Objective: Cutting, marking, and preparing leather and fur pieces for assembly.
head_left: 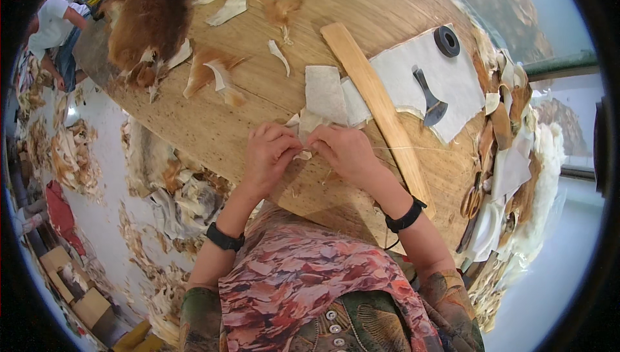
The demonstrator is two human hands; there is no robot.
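Near the front edge of the wooden table, my left hand (pixel 270 158) pinches a small pale scrap (pixel 304 155). Close beside it my right hand (pixel 341 155) has thumb and fingertips pinched on something small, likely thread or the same scrap; the tips hide it. A thin pale thread (pixel 403 148) runs rightward from my right hand. Off-white leather pieces (pixel 326 93) lie just beyond both hands. A long wooden slat (pixel 361 81) slants past them on the right. A white sheet (pixel 452 81) carries a curved dark blade tool (pixel 434 110) and a black tape roll (pixel 447 41).
Brown fur (pixel 139 22) and scattered offcuts cover the table's far left. Scissors (pixel 471 202) and piled leather and fur (pixel 513 171) line the right edge near a window. Another person (pixel 58 29) stands at upper left. Scrap heaps (pixel 74 152) and cardboard boxes (pixel 90 310) lie left and below.
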